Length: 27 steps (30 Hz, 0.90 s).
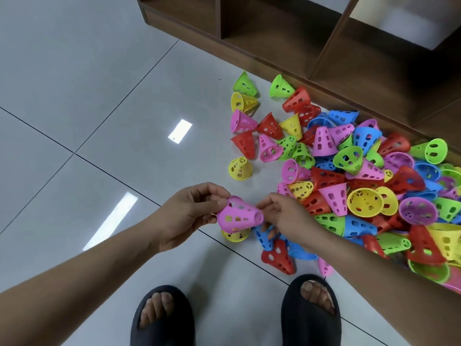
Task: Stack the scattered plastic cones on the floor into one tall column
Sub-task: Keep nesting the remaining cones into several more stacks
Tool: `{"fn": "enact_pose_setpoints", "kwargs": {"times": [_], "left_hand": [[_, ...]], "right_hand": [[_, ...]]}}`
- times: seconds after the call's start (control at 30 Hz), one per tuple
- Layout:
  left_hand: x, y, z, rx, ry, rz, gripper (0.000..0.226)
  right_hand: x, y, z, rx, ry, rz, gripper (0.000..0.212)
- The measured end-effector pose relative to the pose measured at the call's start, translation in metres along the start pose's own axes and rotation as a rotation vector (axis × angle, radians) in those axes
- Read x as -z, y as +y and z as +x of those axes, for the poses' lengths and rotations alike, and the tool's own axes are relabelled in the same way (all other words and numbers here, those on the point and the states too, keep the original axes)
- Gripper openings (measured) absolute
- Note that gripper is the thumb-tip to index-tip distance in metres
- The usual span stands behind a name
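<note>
A pink perforated cone (239, 215) lies sideways in the air between my hands, narrow end to the right. My left hand (192, 212) grips its wide rim with thumb and fingers. My right hand (282, 216) pinches its narrow tip. Directly under it a yellow cone (235, 236) stands on the floor, and a blue cone (264, 237) and a red cone (279, 258) lie just right of that. A large heap of several scattered cones (361, 186) in pink, red, yellow, green and blue covers the floor to the right.
A dark wooden shelf unit (311, 38) runs along the back, its base touching the heap. Grey glossy floor tiles (87, 121) spread to the left. My two feet in black slippers, left foot (162, 318) and right foot (311, 308), stand at the bottom.
</note>
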<state>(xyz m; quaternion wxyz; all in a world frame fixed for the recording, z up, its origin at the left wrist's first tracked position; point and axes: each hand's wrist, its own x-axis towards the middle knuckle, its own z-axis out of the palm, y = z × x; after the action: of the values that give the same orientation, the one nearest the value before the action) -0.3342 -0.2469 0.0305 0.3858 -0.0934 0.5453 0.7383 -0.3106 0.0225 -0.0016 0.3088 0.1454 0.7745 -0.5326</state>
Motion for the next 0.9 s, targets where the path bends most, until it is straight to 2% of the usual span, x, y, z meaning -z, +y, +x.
{"fn": "enact_pose_setpoints", "kwargs": {"times": [0.17,0.23,0.43,0.57,0.7,0.9], "left_hand": [[0.004,-0.023,0.008,0.007,0.069,0.16,0.014],[0.007,-0.029,0.01,0.002,0.081,0.243,0.014],[0.012,-0.041,0.012,-0.029,0.118,0.51,0.025],[0.02,-0.047,0.014,-0.052,0.15,0.667,0.026],[0.026,-0.045,0.023,-0.055,0.186,0.728,0.02],[0.026,-0.022,0.049,-0.17,0.22,0.86,0.011]], "right_hand": [[0.047,0.002,0.01,0.191,0.216,-0.371,0.014],[0.057,0.003,0.009,0.247,0.198,-0.484,0.013],[0.049,0.019,0.0,0.286,0.0,-0.663,0.022],[0.031,0.027,-0.005,0.362,-0.027,-0.81,0.022],[0.022,0.032,-0.004,0.445,0.005,-0.877,0.005],[0.028,0.027,-0.007,0.441,0.047,-0.766,0.005]]}}
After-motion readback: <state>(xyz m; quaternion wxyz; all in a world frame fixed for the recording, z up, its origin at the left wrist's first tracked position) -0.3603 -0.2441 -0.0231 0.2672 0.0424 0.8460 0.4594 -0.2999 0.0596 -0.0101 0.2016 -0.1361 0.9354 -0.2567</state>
